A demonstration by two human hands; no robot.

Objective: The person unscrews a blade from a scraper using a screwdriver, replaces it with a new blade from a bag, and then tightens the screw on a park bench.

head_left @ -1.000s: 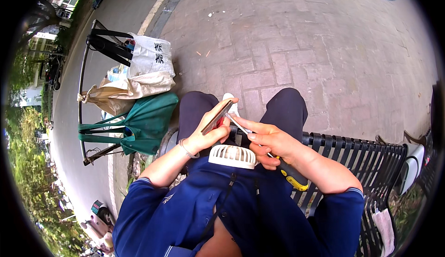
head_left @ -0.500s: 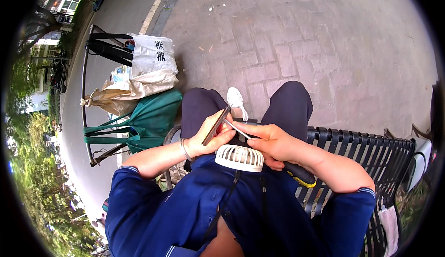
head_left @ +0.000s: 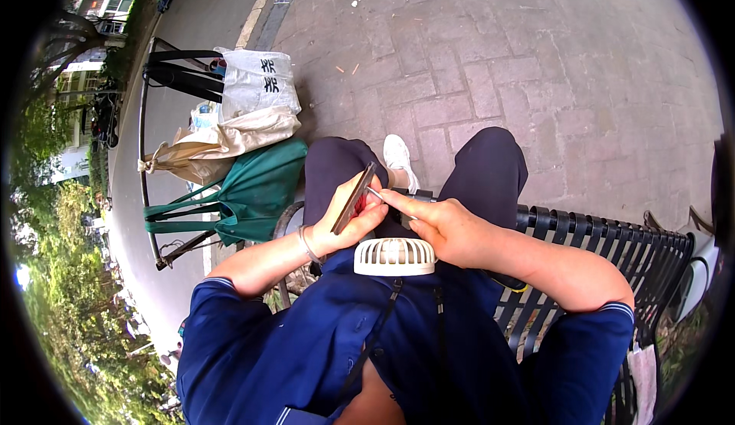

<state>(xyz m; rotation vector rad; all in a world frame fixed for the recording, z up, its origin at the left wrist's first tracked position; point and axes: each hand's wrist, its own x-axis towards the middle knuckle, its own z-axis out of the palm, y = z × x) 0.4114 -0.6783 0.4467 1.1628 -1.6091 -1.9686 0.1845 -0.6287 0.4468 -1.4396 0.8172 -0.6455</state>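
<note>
I sit on a black metal bench (head_left: pixel 612 241) with my knees out over brick paving. My left hand (head_left: pixel 351 224) grips a thin flat brown slab (head_left: pixel 354 197), held on edge above my left thigh. My right hand (head_left: pixel 444 226) pinches a slim metal tool (head_left: pixel 380 195) whose tip touches the slab's upper end. A white round fan (head_left: pixel 394 256) hangs from a cord on my chest, just below both hands. A bracelet circles my left wrist (head_left: pixel 308 245).
To my left stands a green bag (head_left: pixel 256 191), then a beige bag (head_left: pixel 222 145) and a white plastic bag (head_left: pixel 256 80), beside a black metal frame (head_left: pixel 145 157). My white shoe (head_left: pixel 398 155) rests on the brick paving (head_left: pixel 498 57). Trees line the left rim.
Both hands stay together on the slab and tool. The view has shifted slightly, and the slab now stands more upright in my left hand.
</note>
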